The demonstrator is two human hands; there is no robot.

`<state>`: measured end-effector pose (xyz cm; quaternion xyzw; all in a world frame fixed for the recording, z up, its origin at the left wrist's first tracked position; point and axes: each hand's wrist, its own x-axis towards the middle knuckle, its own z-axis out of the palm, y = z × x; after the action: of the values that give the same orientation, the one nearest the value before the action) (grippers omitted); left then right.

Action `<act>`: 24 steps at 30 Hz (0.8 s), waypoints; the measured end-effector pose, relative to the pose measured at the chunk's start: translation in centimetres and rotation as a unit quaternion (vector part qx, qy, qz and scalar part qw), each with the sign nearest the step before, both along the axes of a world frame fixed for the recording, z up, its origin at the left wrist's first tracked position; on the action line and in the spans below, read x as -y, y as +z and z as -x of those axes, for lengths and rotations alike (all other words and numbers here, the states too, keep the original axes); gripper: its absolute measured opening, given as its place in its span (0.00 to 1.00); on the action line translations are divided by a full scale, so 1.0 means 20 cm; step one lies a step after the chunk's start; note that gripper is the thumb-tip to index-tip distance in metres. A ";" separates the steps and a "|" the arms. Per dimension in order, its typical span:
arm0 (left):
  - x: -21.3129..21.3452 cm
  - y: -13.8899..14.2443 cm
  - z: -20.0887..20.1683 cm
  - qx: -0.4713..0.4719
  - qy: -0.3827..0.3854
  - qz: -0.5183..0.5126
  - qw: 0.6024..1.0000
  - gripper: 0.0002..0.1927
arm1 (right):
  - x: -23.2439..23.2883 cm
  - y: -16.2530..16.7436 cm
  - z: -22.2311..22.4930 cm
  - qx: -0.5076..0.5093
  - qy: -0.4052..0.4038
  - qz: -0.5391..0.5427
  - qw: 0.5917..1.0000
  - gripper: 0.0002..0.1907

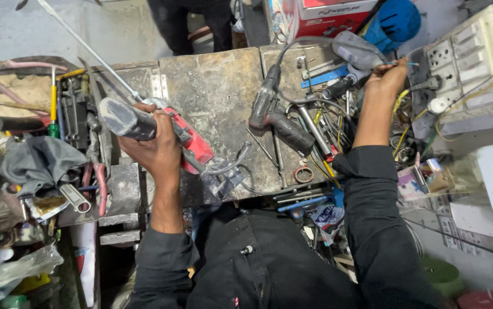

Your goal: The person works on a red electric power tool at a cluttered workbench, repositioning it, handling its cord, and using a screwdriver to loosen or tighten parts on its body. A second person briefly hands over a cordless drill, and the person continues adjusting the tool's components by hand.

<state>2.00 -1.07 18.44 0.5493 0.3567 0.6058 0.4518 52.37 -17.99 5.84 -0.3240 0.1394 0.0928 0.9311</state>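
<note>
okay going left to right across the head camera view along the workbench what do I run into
Grey cloth → yellow-handled screwdriver → left hand gripping a red and grey power tool → black drill lying on the bench → right hand among the tools → white socket board.

1. It was a repair workshop: a scarred, grimy metal tabletop [212, 91] lay between the two grips.
2. A black power drill [275, 117], loose screwdrivers [54, 103] and tangled wires [326, 131] crowded around them.
3. A socket board [464, 57] stood just beyond the right grip.
</note>
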 end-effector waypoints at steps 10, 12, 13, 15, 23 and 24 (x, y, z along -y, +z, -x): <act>-0.02 -0.02 0.04 -0.016 0.014 -0.027 0.999 0.06 | 0.02 0.00 -0.03 -0.018 -0.065 -0.060 0.996 0.16; -0.03 -0.02 0.04 -0.011 0.020 -0.007 1.000 0.06 | 0.02 -0.01 -0.02 -0.015 -0.076 -0.075 0.994 0.16; -0.03 -0.02 0.04 -0.006 0.023 -0.002 1.000 0.06 | 0.02 -0.01 -0.02 -0.009 -0.078 -0.089 0.993 0.16; -0.03 -0.02 0.04 0.004 0.024 0.003 1.000 0.06 | 0.02 0.00 -0.02 -0.009 -0.086 -0.101 0.991 0.16; -0.02 0.00 0.03 -0.019 0.031 0.001 0.999 0.06 | 0.01 0.05 -0.03 0.005 -0.088 -0.085 0.992 0.19; -0.01 0.00 0.03 -0.007 0.025 0.003 1.000 0.07 | 0.01 0.05 -0.02 0.011 -0.090 -0.061 0.994 0.19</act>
<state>1.47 -0.77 18.40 0.5434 0.3749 0.6118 0.4358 52.84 -18.24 6.78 -0.2535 0.1522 0.0131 0.9552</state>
